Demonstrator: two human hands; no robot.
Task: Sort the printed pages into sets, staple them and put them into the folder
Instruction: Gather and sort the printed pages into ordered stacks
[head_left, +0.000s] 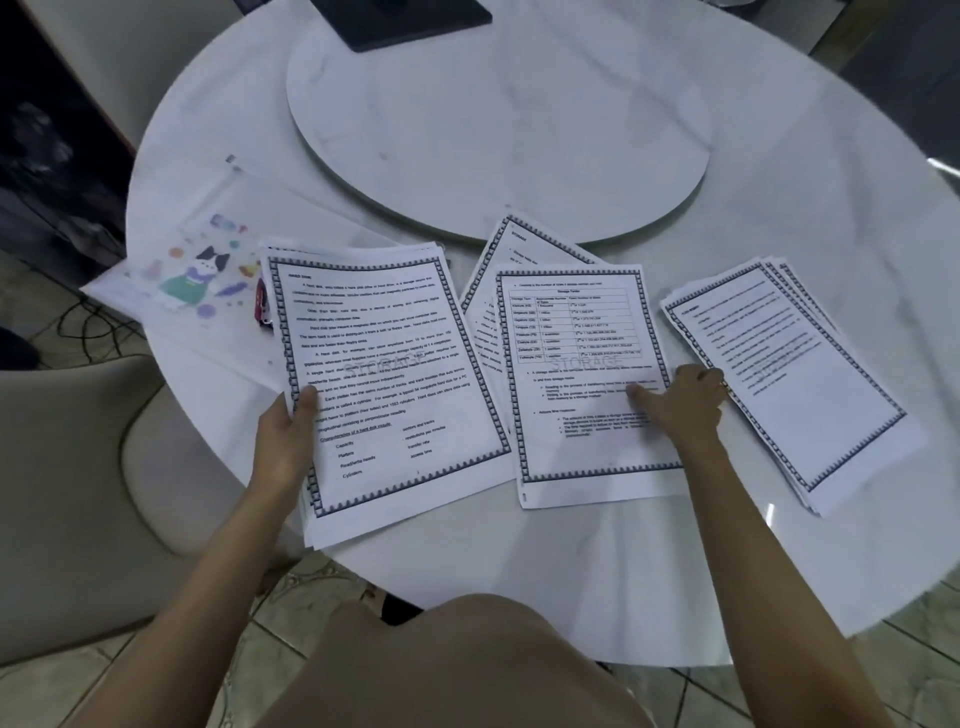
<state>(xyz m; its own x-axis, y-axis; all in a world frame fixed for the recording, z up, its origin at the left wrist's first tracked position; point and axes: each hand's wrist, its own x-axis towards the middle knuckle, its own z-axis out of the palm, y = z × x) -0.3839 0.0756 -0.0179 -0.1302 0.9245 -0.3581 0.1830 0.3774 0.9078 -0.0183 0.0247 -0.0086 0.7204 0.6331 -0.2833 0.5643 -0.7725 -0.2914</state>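
- Paper sat in a firm grip: the left hand (288, 431) held the left stack (395, 384) by its left margin. The thumb curled over the top page and the other fingers were hidden beneath it (a pinch, not a flat palm).
- That stack's near-left corner reached out past the near-left edge of the table (519, 561).
- At the middle of the table's near edge, the right hand (680, 400) lay on the right margin of the middle sheet (582, 374). Its thumb was flat on the print and its fingers bent at the paper's edge (whether they hooked under the sheet, I could not tell).
- The middle sheet, with a printed grid on its upper half, covered some fanned pages (519, 244) that stuck out towards the table's centre.
- Just beside the right hand, towards the table's right edge, lay the right pile (789, 374), loosely squared and turned at an angle.
- A clear folder (197, 280) with a cartoon cat on it lay at the table's left edge, partly under the left stack.
- A pink stapler (262, 306) peeped out on the folder, touching the left stack's margin (mostly hidden).
- Beyond the pages, a round white turntable (493, 130) filled the table's centre, with a dark flat object (405, 21) at its far side.
- A beige chair (62, 467) stood off the table's left edge.
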